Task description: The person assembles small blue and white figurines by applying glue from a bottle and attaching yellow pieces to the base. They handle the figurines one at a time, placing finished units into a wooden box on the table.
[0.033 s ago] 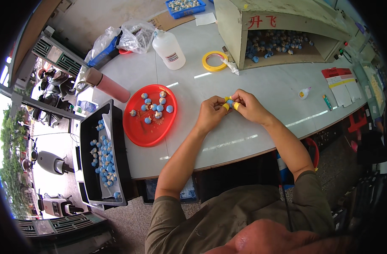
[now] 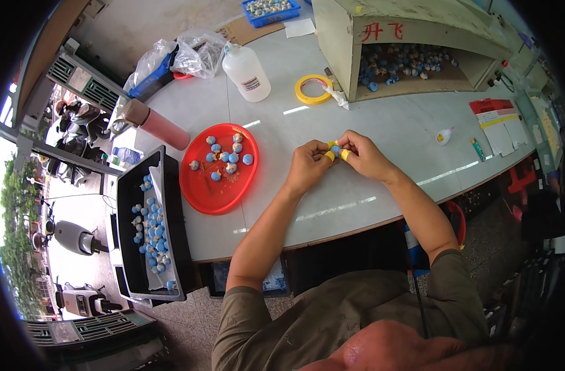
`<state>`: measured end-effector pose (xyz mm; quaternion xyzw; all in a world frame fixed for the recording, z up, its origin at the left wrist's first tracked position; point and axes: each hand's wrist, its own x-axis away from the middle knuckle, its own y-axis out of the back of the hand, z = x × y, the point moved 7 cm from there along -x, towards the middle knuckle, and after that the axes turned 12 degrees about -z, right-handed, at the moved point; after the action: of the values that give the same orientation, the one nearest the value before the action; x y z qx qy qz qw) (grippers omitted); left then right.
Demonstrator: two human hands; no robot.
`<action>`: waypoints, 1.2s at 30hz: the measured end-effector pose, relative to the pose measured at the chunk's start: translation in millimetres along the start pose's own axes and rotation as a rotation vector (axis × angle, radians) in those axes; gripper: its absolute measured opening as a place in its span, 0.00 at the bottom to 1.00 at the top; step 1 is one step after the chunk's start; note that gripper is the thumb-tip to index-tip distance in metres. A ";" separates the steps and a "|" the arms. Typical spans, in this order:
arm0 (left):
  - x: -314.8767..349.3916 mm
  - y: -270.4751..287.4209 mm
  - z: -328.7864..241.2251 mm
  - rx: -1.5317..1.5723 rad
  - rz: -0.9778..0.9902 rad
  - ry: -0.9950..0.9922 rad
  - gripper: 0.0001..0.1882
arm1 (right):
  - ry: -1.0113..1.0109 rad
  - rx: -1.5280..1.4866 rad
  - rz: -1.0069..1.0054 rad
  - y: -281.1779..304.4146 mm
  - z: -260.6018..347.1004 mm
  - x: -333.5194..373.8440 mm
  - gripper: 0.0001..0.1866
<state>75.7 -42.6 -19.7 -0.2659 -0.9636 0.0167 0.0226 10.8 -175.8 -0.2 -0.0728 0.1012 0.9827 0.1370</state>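
A small blue ball (image 2: 335, 151) is pinched between the fingertips of both hands above the grey table (image 2: 276, 226). My left hand (image 2: 308, 166) closes on it from the left, and my right hand (image 2: 363, 156) from the right. Yellow wraps cover several of my thumb and fingertips. Fingers hide most of the ball, so its surface detail cannot be made out. To the left of my left hand lies a round red tray (image 2: 227, 201) with several blue-and-cream balls (image 2: 231, 167) spread over it.
A black bin (image 2: 180, 247) of similar balls stands at the table's left edge. Behind are a pink flask (image 2: 162, 128), a white plastic bottle (image 2: 246, 73) and a yellow tape roll (image 2: 312, 89). A greenish open-fronted box (image 2: 335, 52) with more balls stands far right; a small glue bottle (image 2: 444, 136) lies nearer.
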 end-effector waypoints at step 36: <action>-8.6 3.0 13.2 0.066 0.027 0.025 0.08 | -0.095 0.007 0.044 5.1 -7.6 -4.1 0.06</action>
<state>83.9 -44.7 -33.3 -0.2784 -0.9584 0.0457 0.0432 14.1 -183.3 -6.0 -0.0236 0.0997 0.9874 0.1202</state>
